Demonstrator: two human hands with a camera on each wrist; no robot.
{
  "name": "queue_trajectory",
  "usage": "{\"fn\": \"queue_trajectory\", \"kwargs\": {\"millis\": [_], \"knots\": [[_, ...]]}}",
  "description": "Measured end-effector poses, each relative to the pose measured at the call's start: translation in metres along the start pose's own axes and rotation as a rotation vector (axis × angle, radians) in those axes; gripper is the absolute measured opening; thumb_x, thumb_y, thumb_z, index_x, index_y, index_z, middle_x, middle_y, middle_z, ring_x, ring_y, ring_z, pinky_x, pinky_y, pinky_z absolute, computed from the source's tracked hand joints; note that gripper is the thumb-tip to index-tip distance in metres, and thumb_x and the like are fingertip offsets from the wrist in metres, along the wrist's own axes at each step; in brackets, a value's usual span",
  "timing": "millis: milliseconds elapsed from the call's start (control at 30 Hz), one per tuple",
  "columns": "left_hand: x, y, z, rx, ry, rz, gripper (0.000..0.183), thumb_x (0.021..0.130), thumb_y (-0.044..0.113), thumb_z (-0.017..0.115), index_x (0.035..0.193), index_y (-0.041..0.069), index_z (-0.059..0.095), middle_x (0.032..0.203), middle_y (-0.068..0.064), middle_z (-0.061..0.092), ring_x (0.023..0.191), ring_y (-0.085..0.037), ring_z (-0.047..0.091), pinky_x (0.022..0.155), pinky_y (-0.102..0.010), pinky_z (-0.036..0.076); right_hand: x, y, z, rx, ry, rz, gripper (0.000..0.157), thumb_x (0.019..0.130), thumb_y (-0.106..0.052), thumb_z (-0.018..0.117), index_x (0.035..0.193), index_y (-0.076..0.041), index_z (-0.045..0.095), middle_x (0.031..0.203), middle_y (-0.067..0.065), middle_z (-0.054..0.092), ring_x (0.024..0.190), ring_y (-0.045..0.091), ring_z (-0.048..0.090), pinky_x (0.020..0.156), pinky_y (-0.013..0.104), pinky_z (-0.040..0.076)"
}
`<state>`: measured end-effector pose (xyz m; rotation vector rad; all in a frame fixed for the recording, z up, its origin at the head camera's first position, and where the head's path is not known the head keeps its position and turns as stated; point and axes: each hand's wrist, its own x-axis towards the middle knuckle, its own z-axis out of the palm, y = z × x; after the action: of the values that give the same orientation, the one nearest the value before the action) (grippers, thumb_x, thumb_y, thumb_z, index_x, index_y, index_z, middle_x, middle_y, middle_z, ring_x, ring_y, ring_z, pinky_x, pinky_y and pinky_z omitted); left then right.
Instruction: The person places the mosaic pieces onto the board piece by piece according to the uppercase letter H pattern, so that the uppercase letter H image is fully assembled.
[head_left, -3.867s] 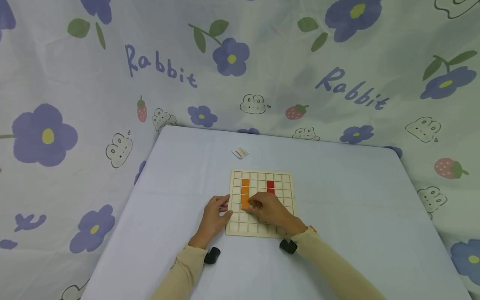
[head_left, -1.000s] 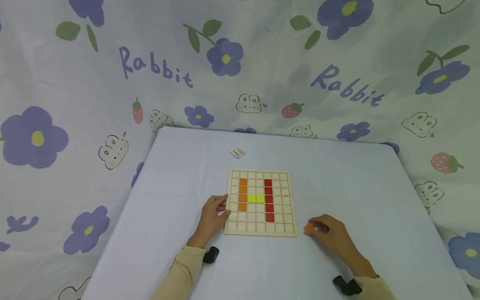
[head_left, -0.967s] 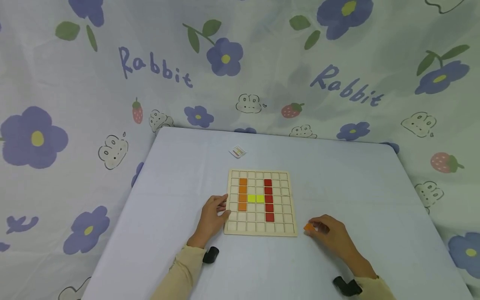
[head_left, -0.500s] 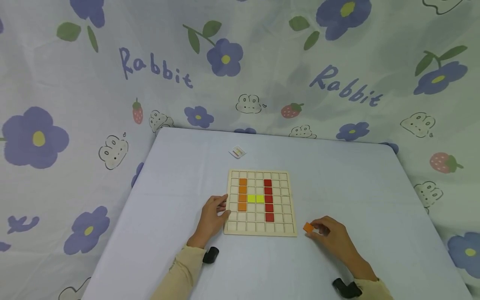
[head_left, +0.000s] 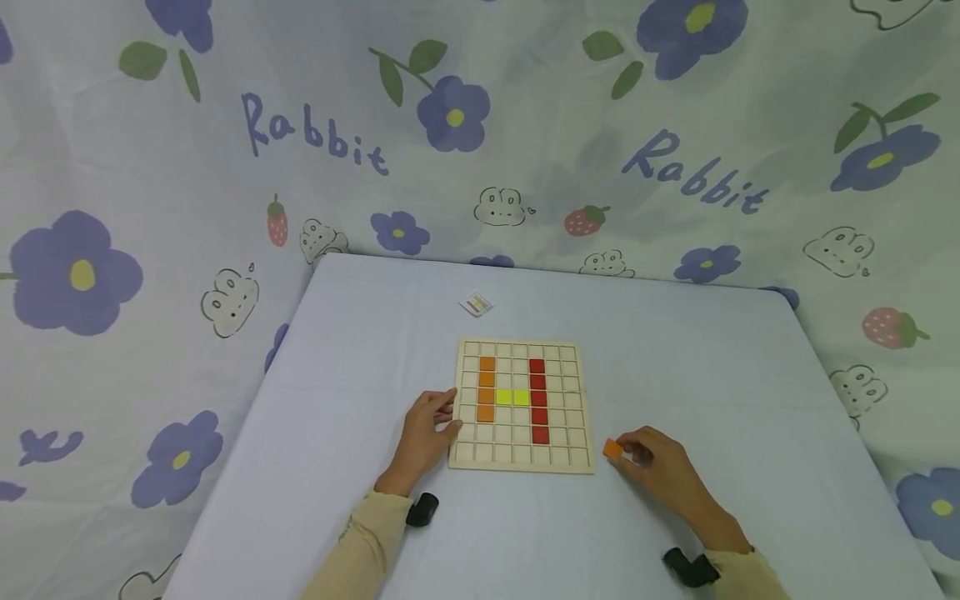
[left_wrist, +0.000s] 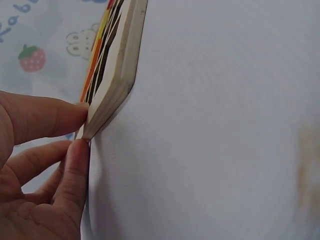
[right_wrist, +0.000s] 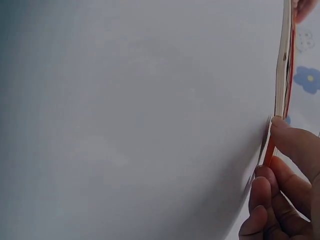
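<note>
A square wooden grid board lies on the table. It bears a column of orange tiles, two yellow tiles side by side and a column of red tiles. Along its left edge, my left hand touches the rim with thumb and fingertips; the left wrist view shows fairly straight fingers against the wood. Just off the board's lower right side, my right hand pinches a loose orange tile between thumb and finger. Edge-on, that orange tile also appears in the right wrist view.
Beyond the board lies a small printed card with coloured marks. A white cloth covers the table, and a patterned curtain with flowers and rabbits hangs behind it. Both wrists wear a black camera.
My right hand was over the orange column and is now right of the board, pinching an orange tile. In the last second it shifted slightly up and left. My left hand stayed put.
</note>
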<state>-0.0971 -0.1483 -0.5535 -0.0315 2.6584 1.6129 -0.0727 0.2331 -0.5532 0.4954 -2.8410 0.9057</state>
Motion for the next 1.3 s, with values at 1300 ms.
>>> {"fn": "queue_trajectory", "kwargs": {"millis": [1300], "knots": [[0.000, 0.000, -0.002, -0.018, 0.003, 0.015, 0.055, 0.086, -0.008, 0.072, 0.139, -0.004, 0.056, 0.121, -0.017, 0.058, 0.109, -0.025, 0.061, 0.096, -0.030, 0.056, 0.078, -0.109, 0.072, 0.160, -0.230, -0.179, 0.026, 0.083, -0.024, 0.083, 0.104, -0.012, 0.074, 0.098, -0.002, 0.066, 0.078, 0.012, 0.054, 0.068, 0.018, 0.046]]}}
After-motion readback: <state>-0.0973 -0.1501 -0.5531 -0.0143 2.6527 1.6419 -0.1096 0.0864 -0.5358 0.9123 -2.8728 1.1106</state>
